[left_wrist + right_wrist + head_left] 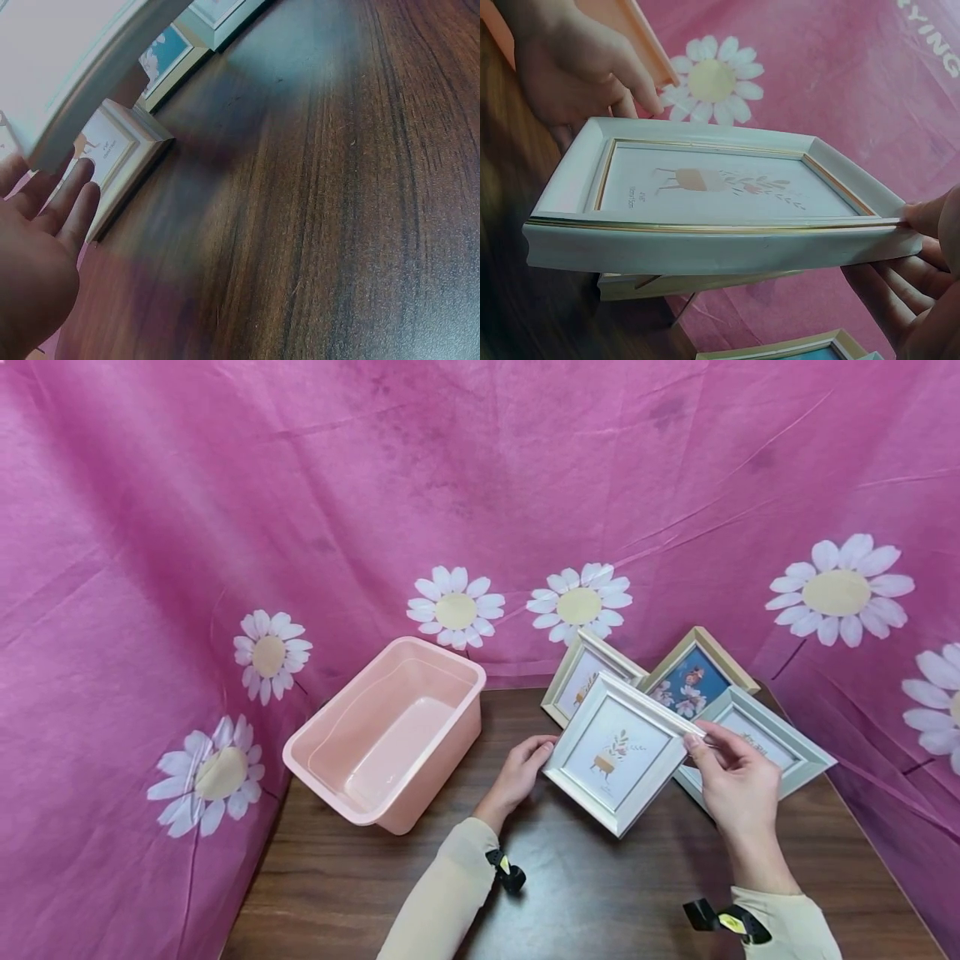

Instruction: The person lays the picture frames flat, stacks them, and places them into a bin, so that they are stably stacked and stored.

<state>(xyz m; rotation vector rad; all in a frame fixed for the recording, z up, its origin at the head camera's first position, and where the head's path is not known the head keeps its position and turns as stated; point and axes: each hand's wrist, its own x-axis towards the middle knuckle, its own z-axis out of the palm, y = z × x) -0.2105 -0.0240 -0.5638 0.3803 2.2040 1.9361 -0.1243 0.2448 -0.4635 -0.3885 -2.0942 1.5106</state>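
A white picture frame with a potted-plant print hangs tilted above the table, its face turned up. My right hand pinches it at the right corner, thumb on the front and fingers beneath in the right wrist view. At the opposite corner is my left hand, fingertips right at the edge. In the left wrist view its fingers are spread and fairly straight. Behind the held frame lie a cream frame, a gold-toned frame with a blue flower picture, and a grey-green frame, each partly covered.
A pink plastic bin with nothing inside stands on the left of the dark wood table. Pink cloth printed with white daisies hangs along the back and sides of the table.
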